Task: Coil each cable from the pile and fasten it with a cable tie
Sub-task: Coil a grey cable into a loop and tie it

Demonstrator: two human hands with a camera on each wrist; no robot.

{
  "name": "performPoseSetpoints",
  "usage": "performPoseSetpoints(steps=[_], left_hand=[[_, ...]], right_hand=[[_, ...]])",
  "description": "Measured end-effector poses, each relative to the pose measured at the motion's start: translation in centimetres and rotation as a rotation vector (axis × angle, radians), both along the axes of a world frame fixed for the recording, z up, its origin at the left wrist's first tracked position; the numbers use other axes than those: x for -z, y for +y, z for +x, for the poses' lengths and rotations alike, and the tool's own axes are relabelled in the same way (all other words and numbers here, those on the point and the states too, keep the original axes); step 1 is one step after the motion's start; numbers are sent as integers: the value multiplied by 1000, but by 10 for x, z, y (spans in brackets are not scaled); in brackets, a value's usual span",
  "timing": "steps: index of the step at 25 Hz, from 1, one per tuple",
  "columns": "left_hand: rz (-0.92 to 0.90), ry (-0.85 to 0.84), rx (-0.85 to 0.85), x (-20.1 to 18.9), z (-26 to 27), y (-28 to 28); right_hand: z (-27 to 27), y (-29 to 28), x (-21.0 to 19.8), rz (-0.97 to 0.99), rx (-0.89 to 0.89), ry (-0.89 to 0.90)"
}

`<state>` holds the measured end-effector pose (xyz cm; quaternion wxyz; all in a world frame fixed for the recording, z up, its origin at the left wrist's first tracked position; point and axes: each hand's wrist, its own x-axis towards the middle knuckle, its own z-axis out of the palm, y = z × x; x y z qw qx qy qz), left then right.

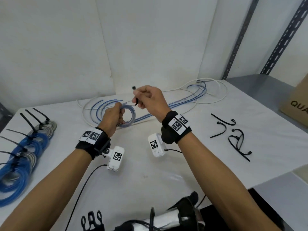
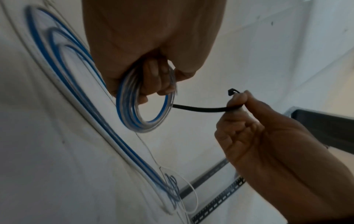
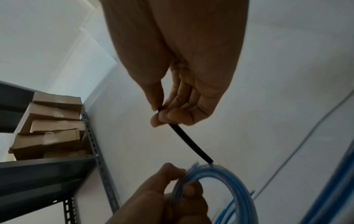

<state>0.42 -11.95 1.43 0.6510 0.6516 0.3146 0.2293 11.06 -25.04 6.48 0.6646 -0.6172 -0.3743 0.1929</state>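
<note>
My left hand (image 1: 115, 116) grips a small coil of blue and clear cable (image 1: 131, 115) above the white table; the coil (image 2: 145, 112) shows as a round loop under the fingers (image 2: 153, 81). My right hand (image 1: 146, 97) pinches a black cable tie (image 1: 135, 100) near its head, thumb against forefinger. The tie (image 2: 201, 108) runs from the right hand (image 2: 237, 101) to the rim of the coil. In the right wrist view the tie (image 3: 191, 144) slants down to the coil (image 3: 226, 181) held by the left hand (image 3: 172, 194). Loose blue and white cables (image 1: 191, 97) lie behind.
Several tied blue coils (image 1: 21, 157) with black tie tails lie at the table's left edge. Loose black cable ties (image 1: 233, 137) lie at the right. A cardboard box (image 1: 298, 104) stands at the far right by a metal shelf upright (image 1: 240, 37).
</note>
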Motion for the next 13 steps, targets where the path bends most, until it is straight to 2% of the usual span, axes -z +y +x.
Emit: performPoseSetpoints(steps=[4, 9, 13], left_hand=[[7, -73, -97, 2, 3, 21], [9, -65, -232, 15, 6, 49], [49, -104, -235, 18, 3, 48]], right_hand=[[-6, 29, 22, -50, -61, 0], [-8, 54, 32, -13, -122, 75], [-7, 79, 43, -61, -68, 9]])
